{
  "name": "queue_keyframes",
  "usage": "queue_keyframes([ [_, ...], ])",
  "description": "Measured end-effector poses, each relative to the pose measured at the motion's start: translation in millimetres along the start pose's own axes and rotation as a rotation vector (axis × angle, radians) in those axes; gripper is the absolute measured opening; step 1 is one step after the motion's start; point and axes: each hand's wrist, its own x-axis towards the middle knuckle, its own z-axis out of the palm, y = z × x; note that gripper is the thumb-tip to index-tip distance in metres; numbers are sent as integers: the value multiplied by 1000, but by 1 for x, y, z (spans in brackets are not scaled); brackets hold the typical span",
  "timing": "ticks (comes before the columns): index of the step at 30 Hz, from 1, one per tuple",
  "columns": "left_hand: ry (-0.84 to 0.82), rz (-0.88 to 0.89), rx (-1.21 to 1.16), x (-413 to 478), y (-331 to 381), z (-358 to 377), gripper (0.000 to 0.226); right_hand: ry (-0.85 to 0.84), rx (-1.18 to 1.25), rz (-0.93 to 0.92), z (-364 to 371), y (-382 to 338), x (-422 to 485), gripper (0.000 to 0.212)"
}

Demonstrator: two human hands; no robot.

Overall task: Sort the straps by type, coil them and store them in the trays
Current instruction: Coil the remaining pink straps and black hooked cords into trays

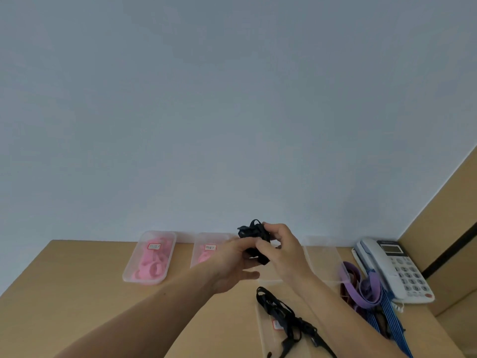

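The left hand (pixel 233 259) is curling its fingers round the lower part of a bundled black fabric strap (pixel 252 232), and the right hand (pixel 282 248) is pinching the upper part between thumb and fingertips. Each grip is closing on the bundle, and together they are holding it in the air above the light wooden worktop (pixel 77 275).

Just below the wrists, a tangle of loose black straps (pixel 282 313) is lying across a clear plastic tray with a red-edged label (pixel 265 342). Along the far edge, a clear tray of pink straps (pixel 126 276) is sitting at the left. A second pink-filled tray (pixel 197 244) is partly hiding behind the left hand, and another clear tray (pixel 322 257) is sitting behind the right hand. At the right, purple straps (pixel 371 285) and a blue striped strap (pixel 387 308) are lying heaped, touching a white desk telephone (pixel 397 267).
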Motion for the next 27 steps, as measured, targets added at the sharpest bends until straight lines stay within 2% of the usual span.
queue_keyframes([
  [2,-46,-51,-18,5,-4,-6,31,-54,-106,2,-2,7,-3,57],
  [4,-74,-107,-4,11,-9,-8,33,-35,-230,0,-1,18,-4,63],
  [7,-75,-168,31,24,-24,-6,28,-6,-316,3,-2,32,-1,63],
  [12,-19,-244,100,51,-38,-5,27,-136,-410,-6,-19,59,22,59],
  [16,51,-136,308,75,-38,-14,59,-303,-414,-15,-43,82,53,57],
  [18,47,-81,475,88,-32,-20,79,-398,-406,-21,-55,95,70,59],
  [19,30,-69,555,95,-30,-21,81,-436,-394,-24,-59,101,79,61],
  [21,41,-44,637,108,-31,-21,68,-504,-373,-21,-64,110,96,62],
  [23,101,-36,585,121,-37,-22,57,-554,-378,-25,-67,117,111,62],
  [27,226,-25,450,139,-54,-26,58,-599,-413,-103,-75,127,134,64],
])
